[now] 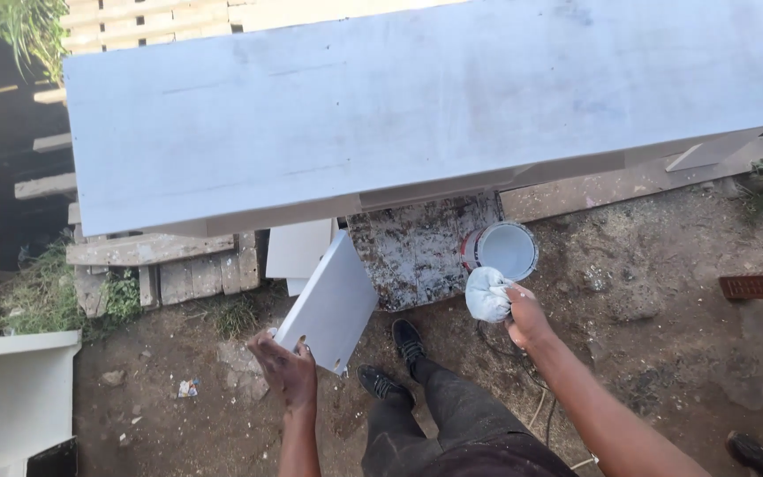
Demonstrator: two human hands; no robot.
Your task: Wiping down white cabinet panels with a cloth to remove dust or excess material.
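The left hand (286,369) grips a small white panel (328,303) by its lower edge, tilted over open dirt; the right hand (523,316) clutches a white rag (487,294) beside the paint can (505,250).

We stood outdoors on bare brown dirt (664,291) scattered with small stones and scraps. A large pale grey board (417,97) lay flat across the yard, in daylight. Weathered wooden pallets (196,265) sat beneath its left end, with grass (41,291) growing beside them. A white cabinet (11,397) stood at the left edge, and a paint-spattered sheet (417,247) lay on the ground.
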